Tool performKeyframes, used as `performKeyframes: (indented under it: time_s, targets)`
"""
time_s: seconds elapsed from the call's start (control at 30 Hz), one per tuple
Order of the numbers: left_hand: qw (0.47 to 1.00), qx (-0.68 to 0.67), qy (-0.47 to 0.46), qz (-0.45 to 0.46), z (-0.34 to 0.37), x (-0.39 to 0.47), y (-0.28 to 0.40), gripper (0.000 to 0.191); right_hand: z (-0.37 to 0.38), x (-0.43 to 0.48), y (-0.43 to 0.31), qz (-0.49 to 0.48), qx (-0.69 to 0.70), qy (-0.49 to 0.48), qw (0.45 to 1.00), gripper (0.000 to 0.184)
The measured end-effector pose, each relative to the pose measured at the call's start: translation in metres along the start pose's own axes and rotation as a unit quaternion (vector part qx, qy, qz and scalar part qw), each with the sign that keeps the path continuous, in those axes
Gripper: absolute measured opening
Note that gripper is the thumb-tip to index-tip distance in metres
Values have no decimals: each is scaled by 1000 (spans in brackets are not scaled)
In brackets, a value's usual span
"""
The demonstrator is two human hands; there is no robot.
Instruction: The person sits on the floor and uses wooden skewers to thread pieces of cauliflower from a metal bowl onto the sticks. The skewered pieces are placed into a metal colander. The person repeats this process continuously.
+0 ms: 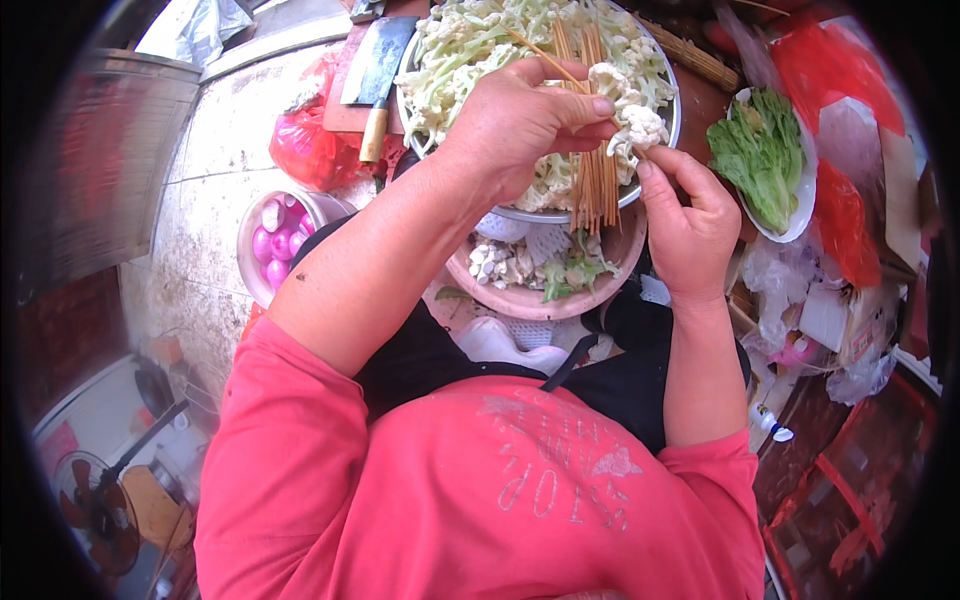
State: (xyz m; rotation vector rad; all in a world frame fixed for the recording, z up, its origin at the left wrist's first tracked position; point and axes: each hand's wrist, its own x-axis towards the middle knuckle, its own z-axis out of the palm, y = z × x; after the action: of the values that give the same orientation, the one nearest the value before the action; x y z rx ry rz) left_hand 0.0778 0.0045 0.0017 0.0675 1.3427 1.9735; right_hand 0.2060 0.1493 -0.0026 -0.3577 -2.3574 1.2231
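Between the thumb and fingers of my left hand (532,112) is a thin wooden skewer (541,54), slanting down to the right. White cauliflower florets (639,129) sit about its lower end. My right hand (690,210) pinches the lower floret by its stem with thumb and forefinger. Under both hands stands a wide metal basin (677,112) heaped with cut cauliflower (469,52). A bundle of wooden skewers (595,191) lies across the heap and over the near rim.
Below is a pink tub (517,304) with trimmings. Left are a cleaver (380,60) on a board (341,112), a red plastic bag (315,150) and a bucket (246,247) of pink-looking round items. Lettuce (761,157) fills a white dish (806,199) at right, beside plastic bags (780,281).
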Motion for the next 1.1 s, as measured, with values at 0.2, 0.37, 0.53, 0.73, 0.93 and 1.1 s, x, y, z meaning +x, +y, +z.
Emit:
performKeyframes:
  time_s: [0.2, 0.37, 0.53, 0.73, 0.93, 1.1]
  targets:
    - [1000, 18, -6, 16, -2, 2, -3, 40, -1, -2, 1, 86, 44, -25, 995, 18]
    - [995, 70, 35, 67, -20, 16, 19, 53, -11, 4, 2, 104, 61, 9, 993, 21]
    - [877, 471, 97, 17, -14, -3, 80, 26, -17, 3, 2, 126, 64, 22, 990, 22]
    - [686, 723, 44, 71, -31, 18, 17, 23, -10, 3, -1, 97, 54, 9, 994, 22]
    - [609, 783, 35, 124, -22, 16, -3, 26, -7, -1, 0, 75, 31, -11, 997, 21]
    - [674, 733, 6, 87, -22, 17, 9, 25, -8, -1, 1, 55, 25, -11, 998, 20]
